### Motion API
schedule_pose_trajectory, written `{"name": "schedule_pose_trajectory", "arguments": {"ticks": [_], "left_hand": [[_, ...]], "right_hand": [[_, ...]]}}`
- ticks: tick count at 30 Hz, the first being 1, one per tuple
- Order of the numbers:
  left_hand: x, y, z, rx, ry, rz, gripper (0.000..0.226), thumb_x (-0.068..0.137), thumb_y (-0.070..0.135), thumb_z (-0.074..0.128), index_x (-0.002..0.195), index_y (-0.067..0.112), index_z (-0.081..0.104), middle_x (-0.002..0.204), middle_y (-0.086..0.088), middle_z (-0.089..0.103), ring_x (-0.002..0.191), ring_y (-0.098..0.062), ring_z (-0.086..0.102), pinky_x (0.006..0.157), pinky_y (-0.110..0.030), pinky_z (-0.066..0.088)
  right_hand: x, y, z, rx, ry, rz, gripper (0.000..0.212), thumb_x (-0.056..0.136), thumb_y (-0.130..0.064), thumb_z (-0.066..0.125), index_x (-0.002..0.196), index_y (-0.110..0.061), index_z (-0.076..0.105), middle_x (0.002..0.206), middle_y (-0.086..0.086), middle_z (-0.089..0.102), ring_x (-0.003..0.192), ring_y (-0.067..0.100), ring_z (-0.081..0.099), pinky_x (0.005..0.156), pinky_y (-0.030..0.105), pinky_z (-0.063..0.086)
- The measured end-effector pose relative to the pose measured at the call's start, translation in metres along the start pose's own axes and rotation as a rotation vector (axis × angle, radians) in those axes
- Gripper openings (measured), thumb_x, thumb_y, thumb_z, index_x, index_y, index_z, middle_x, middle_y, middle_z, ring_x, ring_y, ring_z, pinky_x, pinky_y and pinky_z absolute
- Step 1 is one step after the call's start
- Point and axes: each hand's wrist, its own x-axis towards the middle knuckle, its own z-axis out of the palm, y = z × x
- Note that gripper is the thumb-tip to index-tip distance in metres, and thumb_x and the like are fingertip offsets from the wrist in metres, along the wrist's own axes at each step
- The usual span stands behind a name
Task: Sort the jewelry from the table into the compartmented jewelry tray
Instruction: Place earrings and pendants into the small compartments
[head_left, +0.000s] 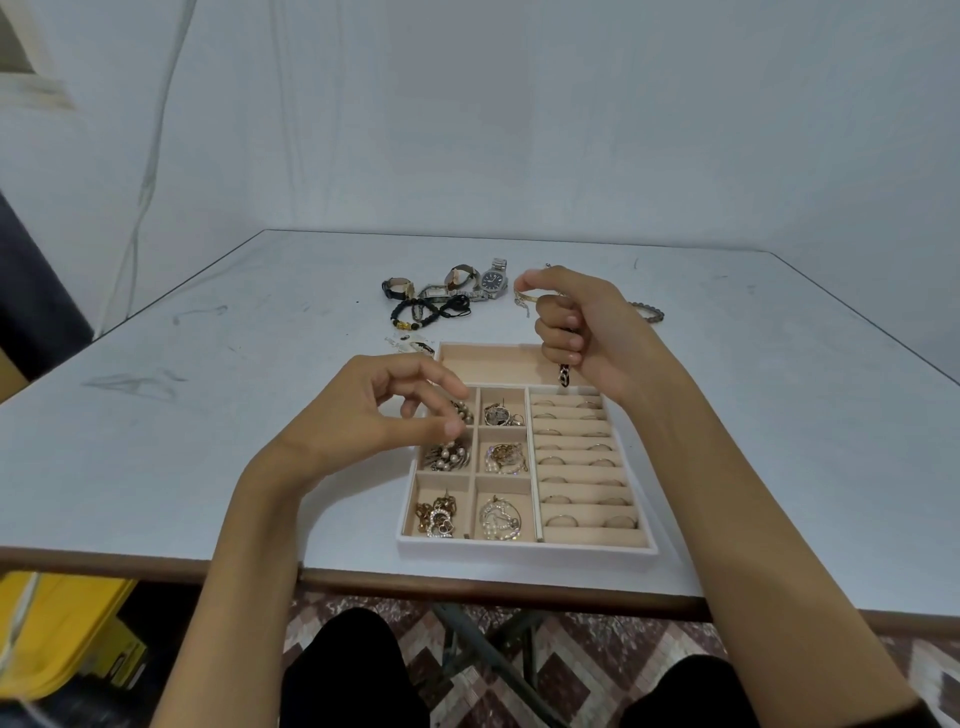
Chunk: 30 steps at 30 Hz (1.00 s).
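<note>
While the right hand (587, 332) grips a dark chain bracelet (564, 375) above the beige compartmented tray (524, 552), the left hand (374, 415) hovers relaxed, empty.

One white compartmented jewelry tray with beige lining (524, 551) sits by the near edge of the one white table (208, 415). The tray has six small square compartments, each with a tangle of jewelry in it. It also has one long compartment across its far side and one ring section of padded rows. Roughly sixteen thin metal rings (563, 519) sit in that section, though the far rows are too small to count surely. Toward the table's far edge lie four wristwatches (493, 280), two black beaded bracelets (410, 314), one grey beaded bracelet (649, 312) and one gold bangle (523, 300). One black and gold chain bracelet (564, 375) hangs from the right hand (582, 322).
</note>
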Motion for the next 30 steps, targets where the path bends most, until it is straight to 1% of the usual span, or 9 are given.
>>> {"name": "schedule_pose_trajectory", "arguments": {"ticks": [6, 7, 12, 16, 19, 22, 24, 27, 30], "left_hand": [[-0.001, 0.004, 0.002, 0.034, -0.026, 0.003, 0.025, 0.074, 0.01, 0.079, 0.096, 0.018, 0.07, 0.08, 0.002, 0.076, 0.077, -0.005, 0.059, 0.075, -0.015, 0.039], [-0.001, 0.004, 0.002, 0.037, -0.032, 0.001, 0.025, 0.074, 0.01, 0.079, 0.096, 0.018, 0.07, 0.081, 0.002, 0.076, 0.078, -0.004, 0.059, 0.076, -0.015, 0.04], [-0.002, 0.003, 0.003, 0.04, -0.058, -0.024, 0.028, 0.074, 0.007, 0.079, 0.099, 0.017, 0.07, 0.082, 0.003, 0.076, 0.093, -0.02, 0.066, 0.083, -0.012, 0.04], [-0.001, 0.004, 0.003, 0.039, -0.073, -0.02, 0.029, 0.072, 0.008, 0.08, 0.098, 0.017, 0.071, 0.083, 0.002, 0.076, 0.084, -0.009, 0.066, 0.078, -0.019, 0.042], [-0.002, 0.005, 0.004, 0.03, -0.085, 0.0, 0.028, 0.072, 0.011, 0.08, 0.098, 0.015, 0.071, 0.087, 0.003, 0.076, 0.086, -0.004, 0.065, 0.078, -0.014, 0.039], [0.002, -0.002, 0.002, 0.053, 0.039, 0.031, 0.018, 0.079, 0.018, 0.074, 0.097, 0.019, 0.072, 0.096, 0.005, 0.074, 0.085, -0.005, 0.059, 0.075, -0.02, 0.039], [0.007, -0.013, -0.001, 0.124, 0.18, 0.034, 0.014, 0.087, 0.022, 0.068, 0.1, 0.025, 0.071, 0.105, 0.011, 0.07, 0.091, -0.005, 0.059, 0.074, -0.023, 0.04], [0.012, -0.034, -0.004, 0.279, 0.316, 0.005, 0.017, 0.094, 0.023, 0.059, 0.108, 0.028, 0.066, 0.121, 0.013, 0.062, 0.113, -0.004, 0.053, 0.092, -0.027, 0.041], [0.013, -0.045, -0.005, 0.512, 0.253, -0.079, 0.043, 0.09, 0.041, 0.041, 0.126, 0.023, 0.056, 0.139, 0.004, 0.049, 0.132, -0.014, 0.041, 0.106, -0.032, 0.031]], "right_hand": [[0.0, 0.0, 0.0, -0.01, 0.001, 0.006, 0.011, 0.088, -0.021, 0.06, 0.085, -0.01, 0.062, 0.052, -0.004, 0.021, 0.042, 0.01, 0.017, 0.042, 0.026, 0.011], [0.0, 0.0, 0.0, -0.009, 0.0, 0.008, 0.011, 0.088, -0.021, 0.06, 0.086, -0.01, 0.062, 0.052, -0.004, 0.021, 0.042, 0.01, 0.017, 0.042, 0.025, 0.012], [0.0, 0.0, 0.002, -0.007, -0.006, 0.01, 0.011, 0.088, -0.02, 0.061, 0.086, -0.01, 0.061, 0.053, -0.004, 0.02, 0.042, 0.011, 0.016, 0.04, 0.024, 0.013], [0.0, 0.0, 0.003, -0.007, -0.007, 0.014, 0.01, 0.088, -0.02, 0.06, 0.088, -0.009, 0.061, 0.052, -0.005, 0.022, 0.042, 0.01, 0.017, 0.04, 0.024, 0.014], [-0.001, 0.0, 0.004, -0.003, -0.018, 0.013, 0.009, 0.089, -0.018, 0.058, 0.09, -0.009, 0.06, 0.052, -0.005, 0.023, 0.044, 0.01, 0.019, 0.042, 0.024, 0.016], [-0.002, -0.001, 0.006, 0.039, -0.095, 0.028, 0.016, 0.09, -0.011, 0.045, 0.095, -0.006, 0.059, 0.056, -0.003, 0.025, 0.047, 0.011, 0.02, 0.044, 0.024, 0.018], [-0.002, -0.001, 0.007, 0.1, -0.158, 0.05, 0.026, 0.085, -0.004, 0.035, 0.098, -0.003, 0.057, 0.059, 0.001, 0.027, 0.051, 0.013, 0.02, 0.046, 0.026, 0.019], [-0.002, -0.001, 0.01, 0.093, -0.238, 0.088, 0.039, 0.078, 0.002, 0.028, 0.104, -0.001, 0.056, 0.061, 0.004, 0.031, 0.053, 0.015, 0.023, 0.051, 0.028, 0.019], [-0.004, -0.001, 0.015, 0.039, -0.339, 0.107, 0.051, 0.075, 0.006, 0.025, 0.114, 0.001, 0.057, 0.062, 0.005, 0.038, 0.053, 0.015, 0.029, 0.055, 0.029, 0.02]]}}
